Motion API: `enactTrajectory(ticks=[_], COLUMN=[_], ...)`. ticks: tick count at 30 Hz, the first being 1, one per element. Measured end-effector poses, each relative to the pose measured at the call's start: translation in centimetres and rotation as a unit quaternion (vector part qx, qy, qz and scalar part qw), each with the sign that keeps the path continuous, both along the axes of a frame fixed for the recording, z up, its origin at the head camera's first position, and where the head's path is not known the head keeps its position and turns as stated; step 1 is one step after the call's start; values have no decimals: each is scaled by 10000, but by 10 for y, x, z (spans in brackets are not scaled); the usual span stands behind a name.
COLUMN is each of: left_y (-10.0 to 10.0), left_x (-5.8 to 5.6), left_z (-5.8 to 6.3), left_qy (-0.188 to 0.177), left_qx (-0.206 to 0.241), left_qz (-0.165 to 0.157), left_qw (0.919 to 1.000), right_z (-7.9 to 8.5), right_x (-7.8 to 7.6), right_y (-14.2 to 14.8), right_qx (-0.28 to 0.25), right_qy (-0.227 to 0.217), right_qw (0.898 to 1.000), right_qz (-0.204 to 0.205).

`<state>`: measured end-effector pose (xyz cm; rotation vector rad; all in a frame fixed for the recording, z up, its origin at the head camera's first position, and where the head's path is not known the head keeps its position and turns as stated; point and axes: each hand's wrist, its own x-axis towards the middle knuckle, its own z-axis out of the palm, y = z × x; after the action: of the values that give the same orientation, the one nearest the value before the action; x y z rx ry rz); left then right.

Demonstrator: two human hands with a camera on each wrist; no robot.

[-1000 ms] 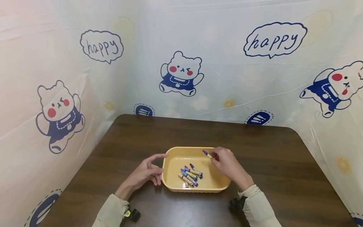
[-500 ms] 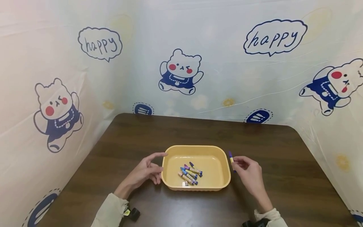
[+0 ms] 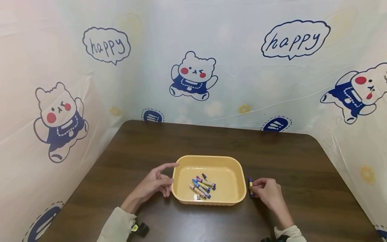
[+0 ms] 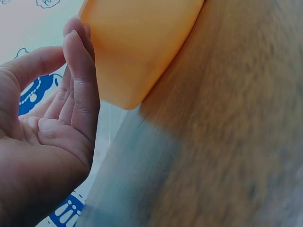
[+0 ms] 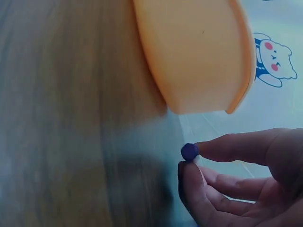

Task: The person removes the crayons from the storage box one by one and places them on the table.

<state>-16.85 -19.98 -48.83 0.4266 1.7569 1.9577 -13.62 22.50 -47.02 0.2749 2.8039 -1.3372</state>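
A yellow plastic tray (image 3: 211, 203) stands on the brown table, with several crayons (image 3: 205, 182) lying in a loose pile inside it. At the tray's left end is my left hand (image 3: 152, 183), its index finger reaching out to the rim and its thumb near the side wall. In the left wrist view, the fingertips (image 4: 75, 40) meet the tray's edge. Just right of the tray, my right hand (image 3: 270, 193) pinches a purple crayon (image 3: 250, 186) with a yellow wrapper between thumb and index finger. The right wrist view shows only the crayon's purple end (image 5: 190, 152).
Dark wood tabletop (image 3: 169, 141) extends around the tray on all sides. Behind and beside the table hangs a pale curtain (image 3: 235, 84) printed with bears and "happy" bubbles. A dark wrist camera (image 3: 142, 229) sits at the left sleeve.
My right hand has carried the purple crayon from above the tray's right part, out over the rim to the right, then lower and nearer. My left hand has stayed at the tray's left end.
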Motion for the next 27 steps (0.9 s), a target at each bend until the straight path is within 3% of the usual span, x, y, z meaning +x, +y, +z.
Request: enactTrajectory(ticks=[9,21,27], left_y=[0,-3,-4], left_x=[-2,-3,-3], left_z=[-1,-1,-2], left_qy=[-123,-84,-103], left_qx=[-58,56,157], left_qz=[4,-52,-132], left_qw=[9999,9999,9997], right_z=[0,9,15], right_x=[2,2,4], right_y=[1,7,6], right_qx=[437,882,1267], right_qy=[-256,-243,96], right_qw=[9987,9953,9913], right_qz=[58,328,351])
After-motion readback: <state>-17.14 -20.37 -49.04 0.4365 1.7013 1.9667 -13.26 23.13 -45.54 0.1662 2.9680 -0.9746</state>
